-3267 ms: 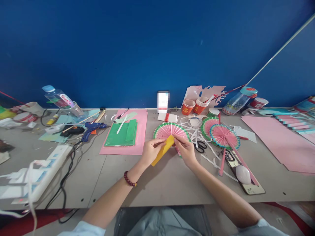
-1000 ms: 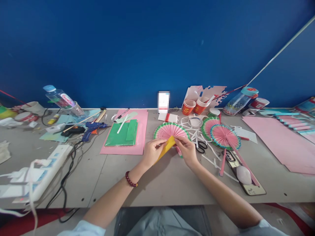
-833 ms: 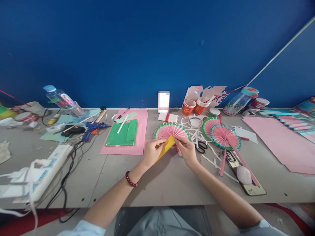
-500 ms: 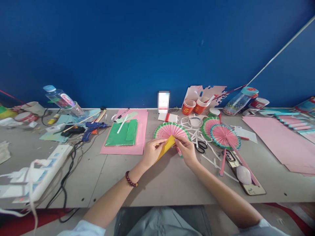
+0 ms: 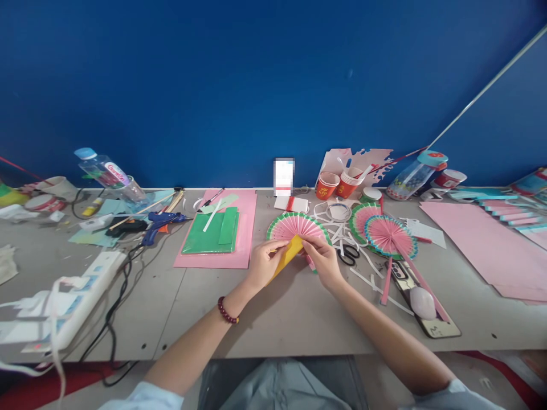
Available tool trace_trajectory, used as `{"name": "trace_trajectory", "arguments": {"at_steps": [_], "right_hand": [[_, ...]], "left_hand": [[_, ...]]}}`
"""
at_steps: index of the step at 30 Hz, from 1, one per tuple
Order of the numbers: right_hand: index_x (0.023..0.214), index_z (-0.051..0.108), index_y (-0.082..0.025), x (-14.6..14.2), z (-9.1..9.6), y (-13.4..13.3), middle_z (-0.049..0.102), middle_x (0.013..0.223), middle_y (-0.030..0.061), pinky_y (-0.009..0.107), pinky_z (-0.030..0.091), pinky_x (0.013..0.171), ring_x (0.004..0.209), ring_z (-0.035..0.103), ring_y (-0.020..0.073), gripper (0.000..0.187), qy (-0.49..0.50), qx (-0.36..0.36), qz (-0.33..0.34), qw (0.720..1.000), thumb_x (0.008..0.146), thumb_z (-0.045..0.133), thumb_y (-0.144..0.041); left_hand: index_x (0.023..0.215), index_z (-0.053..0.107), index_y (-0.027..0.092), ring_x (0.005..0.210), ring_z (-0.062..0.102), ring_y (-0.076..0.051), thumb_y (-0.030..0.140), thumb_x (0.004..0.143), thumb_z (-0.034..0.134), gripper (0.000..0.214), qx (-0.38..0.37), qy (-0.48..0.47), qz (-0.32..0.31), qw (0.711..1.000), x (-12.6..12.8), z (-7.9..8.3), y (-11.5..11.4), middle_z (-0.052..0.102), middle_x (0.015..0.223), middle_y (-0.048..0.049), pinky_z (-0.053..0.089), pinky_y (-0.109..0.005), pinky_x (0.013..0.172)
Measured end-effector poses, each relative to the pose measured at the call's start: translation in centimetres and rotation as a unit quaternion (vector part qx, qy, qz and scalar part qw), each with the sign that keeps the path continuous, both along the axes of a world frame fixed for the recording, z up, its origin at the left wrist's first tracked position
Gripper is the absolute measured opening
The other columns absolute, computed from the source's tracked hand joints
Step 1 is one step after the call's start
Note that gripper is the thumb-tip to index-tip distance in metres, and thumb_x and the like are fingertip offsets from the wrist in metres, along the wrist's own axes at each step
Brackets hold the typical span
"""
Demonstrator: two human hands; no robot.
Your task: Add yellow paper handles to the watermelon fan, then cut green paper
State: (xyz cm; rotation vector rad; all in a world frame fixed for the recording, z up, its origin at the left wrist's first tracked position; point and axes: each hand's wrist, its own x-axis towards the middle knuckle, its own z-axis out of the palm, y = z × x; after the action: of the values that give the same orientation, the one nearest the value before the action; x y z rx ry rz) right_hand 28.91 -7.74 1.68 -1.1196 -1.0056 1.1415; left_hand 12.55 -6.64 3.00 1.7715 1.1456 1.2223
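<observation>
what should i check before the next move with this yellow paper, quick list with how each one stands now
1. Yellow paper gripped on both sides: ok, left hand and right hand both pinch it.
2. Paper's edges lined up: cannot tell, fingers cover part of it.
3. Fan out from behind the hands: not ok, they partly hide it.
4. Scissors apart from the hands: ok, just right of the right hand, near white strips.
5. Glue gun away from the hands: ok, well off to the left.
6. Glue gun cold: cannot tell by sight.
</observation>
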Motion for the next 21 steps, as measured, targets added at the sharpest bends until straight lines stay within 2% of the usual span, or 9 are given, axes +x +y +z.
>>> {"name": "trace_trajectory", "arguments": {"at_steps": [4,10,15,21], "right_hand": [[0.094,0.070,-0.022,0.0,0.2,0.1,0.070,0.079,0.0010,0.027,0.053,0.060,0.061,0.061,0.0125,0.034,0.031,-0.020,0.003,0.999,0.068,0.072,-0.044],[0.077,0.070,-0.018,0.4,0.3,0.4,0.068,0.070,0.0009,0.023,0.051,0.055,0.057,0.059,0.0114,0.029,0.052,-0.064,0.017,0.996,0.063,0.076,-0.042],[0.072,0.069,-0.017,0.8,0.1,0.6,0.067,0.066,0.0013,0.023,0.050,0.056,0.058,0.060,0.0120,0.030,0.040,-0.072,0.028,0.996,0.064,0.075,-0.044],[0.074,0.065,-0.018,1.3,-0.4,0.9,0.064,0.064,-0.0016,0.021,0.044,0.048,0.051,0.055,0.0099,0.030,0.036,-0.050,-0.032,0.998,0.066,0.073,-0.046]], "left_hand": [[0.094,0.071,0.021,0.089,0.068,-0.019,0.025,0.085,0.056,0.018,0.005,0.008,-0.011,1.000,0.0,0.0,0.0,0.073,0.097,-0.0051,0.057,-0.030,0.078],[0.092,0.071,0.021,0.089,0.068,-0.019,0.021,0.085,0.055,0.018,0.015,0.021,-0.024,0.999,0.0,0.2,-0.2,0.073,0.097,-0.0057,0.057,-0.032,0.080],[0.097,0.070,0.021,0.093,0.067,-0.020,0.022,0.085,0.055,0.020,-0.019,0.018,-0.052,0.998,0.1,0.0,-0.3,0.071,0.102,-0.0063,0.057,-0.032,0.077],[0.105,0.067,0.022,0.094,0.066,-0.019,0.027,0.082,0.061,0.024,-0.044,0.030,-0.061,0.997,-0.1,-0.7,0.1,0.070,0.106,-0.0060,0.056,-0.031,0.079]]}}
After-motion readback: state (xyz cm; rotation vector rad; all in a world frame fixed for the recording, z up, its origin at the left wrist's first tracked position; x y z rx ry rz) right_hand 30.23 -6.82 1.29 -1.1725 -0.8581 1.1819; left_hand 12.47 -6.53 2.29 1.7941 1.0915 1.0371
